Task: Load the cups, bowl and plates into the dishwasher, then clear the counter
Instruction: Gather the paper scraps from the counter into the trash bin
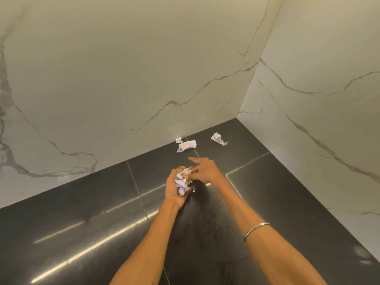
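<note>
While my left hand (177,188) curls its fingers round a wad of crumpled paper (183,183), holding it just above the black stone counter (82,233), my right hand (202,171) sits beside it with fingers loosely spread, the forefinger pointing toward the back wall and the lower fingers touching the top of the wad. No dishes show, so I judge the loading done and the counter-clearing under way. Three scraps remain near the corner: a small crumpled scrap (178,140) against the wall, a flatter folded paper (186,145) just beside it, and a crumpled piece (218,138) apart to the right. All of this should be feather-light, soft and crushable, with no fragility to worry about; the risk is only bits slipping out of an overfull fist. I would pinch each scrap at its raised creases, since a flat sheet is hard to lift off polished stone, then press it into the wad.
</note>
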Action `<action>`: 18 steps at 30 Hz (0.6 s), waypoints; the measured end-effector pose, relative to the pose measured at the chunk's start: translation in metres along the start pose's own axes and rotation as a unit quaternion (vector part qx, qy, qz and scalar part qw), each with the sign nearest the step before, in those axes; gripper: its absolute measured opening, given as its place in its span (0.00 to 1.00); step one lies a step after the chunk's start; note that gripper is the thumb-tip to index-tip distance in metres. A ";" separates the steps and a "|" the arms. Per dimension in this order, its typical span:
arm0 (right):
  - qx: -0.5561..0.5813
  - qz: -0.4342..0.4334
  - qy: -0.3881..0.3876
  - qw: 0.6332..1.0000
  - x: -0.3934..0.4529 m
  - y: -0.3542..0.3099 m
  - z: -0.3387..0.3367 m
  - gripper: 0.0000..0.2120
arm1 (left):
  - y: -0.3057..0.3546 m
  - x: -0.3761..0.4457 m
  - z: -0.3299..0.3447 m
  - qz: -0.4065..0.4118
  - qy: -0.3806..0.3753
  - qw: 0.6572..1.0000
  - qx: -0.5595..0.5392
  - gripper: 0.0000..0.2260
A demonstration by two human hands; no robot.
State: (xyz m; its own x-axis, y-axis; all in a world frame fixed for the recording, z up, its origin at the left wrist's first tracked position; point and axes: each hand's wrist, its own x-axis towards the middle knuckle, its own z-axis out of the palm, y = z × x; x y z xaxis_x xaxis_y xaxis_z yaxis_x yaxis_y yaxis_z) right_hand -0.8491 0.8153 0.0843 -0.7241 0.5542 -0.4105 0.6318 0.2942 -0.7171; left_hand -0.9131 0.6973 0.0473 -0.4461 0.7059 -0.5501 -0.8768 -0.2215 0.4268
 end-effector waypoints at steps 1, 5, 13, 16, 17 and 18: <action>0.018 0.006 -0.044 0.999 0.002 -0.004 -0.009 0.40 | 0.000 0.003 0.001 0.004 -0.001 1.000 -0.015 0.05; 0.024 0.029 0.000 0.999 0.023 -0.010 -0.031 0.27 | 0.000 0.012 -0.001 0.020 -0.030 0.997 -0.069 0.03; -0.088 -0.079 0.138 0.983 0.079 -0.016 -0.007 0.20 | 0.001 0.014 -0.006 0.024 -0.043 0.996 -0.070 0.09; -0.120 -0.092 0.106 0.983 0.102 -0.023 0.007 0.26 | -0.001 0.015 -0.005 0.023 -0.032 0.997 -0.065 0.07; -0.121 -0.093 0.091 0.984 0.108 -0.025 0.011 0.29 | -0.002 0.015 -0.004 0.021 -0.031 0.997 -0.063 0.06; -0.127 -0.095 0.079 0.984 0.113 -0.025 0.015 0.31 | -0.003 0.014 -0.003 0.018 -0.029 0.998 -0.059 0.05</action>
State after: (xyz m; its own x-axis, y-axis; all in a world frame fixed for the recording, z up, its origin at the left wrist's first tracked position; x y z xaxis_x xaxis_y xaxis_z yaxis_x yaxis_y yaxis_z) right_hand -0.9503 0.8590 0.0477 -0.7963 0.5789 -0.1758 0.5528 0.5782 -0.6001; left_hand -0.9173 0.7054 0.0360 -0.4690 0.7331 -0.4925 -0.8772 -0.3216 0.3566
